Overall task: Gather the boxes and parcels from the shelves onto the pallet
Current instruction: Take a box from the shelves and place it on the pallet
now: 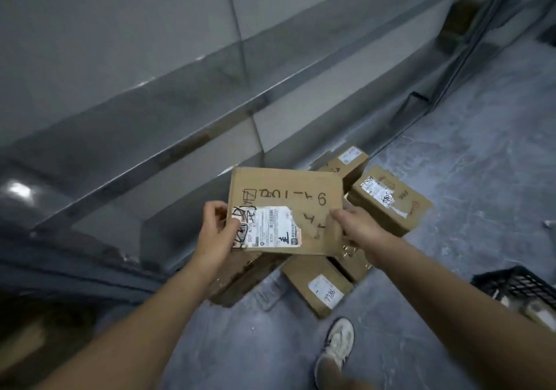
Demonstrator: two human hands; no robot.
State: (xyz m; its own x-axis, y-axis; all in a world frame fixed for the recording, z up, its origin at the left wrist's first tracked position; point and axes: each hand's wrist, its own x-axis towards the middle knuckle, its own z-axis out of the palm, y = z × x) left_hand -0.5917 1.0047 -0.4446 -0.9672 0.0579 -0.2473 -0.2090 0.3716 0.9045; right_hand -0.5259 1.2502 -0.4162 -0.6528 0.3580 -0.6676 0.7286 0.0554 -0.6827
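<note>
— Head view: where is the box (285, 209) now?

— Up in the air in front of the person, held flat over a heap of other boxes on the floor (451, 185). It is brown cardboard, with black handwriting on top and a white label (267, 228) at its near left corner.

— And each grip?

— The left grip (215, 233) is curled round the box's left edge, thumb pressed on the label. The right grip (358, 230) clasps the near right edge, thumb on top, fingers hidden underneath. Both arms are bare.

— What lies below it?

— Just right of the held one sits a labelled box (388, 203), tilted, with a smaller box (346, 162) behind it, nearer the shelf. Closer to the person a small box (319, 284) lies on the floor, its label marked with handwritten digits. A darker, scuffed box (237, 275) shows under the left grip. How it touches the others I cannot tell, since the held one covers the middle of the heap.

— Farther out?

— A grey metal shelf (180, 103) runs slantwise across the left and top. A black crate (520, 284) stands at the right edge, well apart from the heap. The person's pale shoe (337, 347) is planted on the floor near the small box.
</note>
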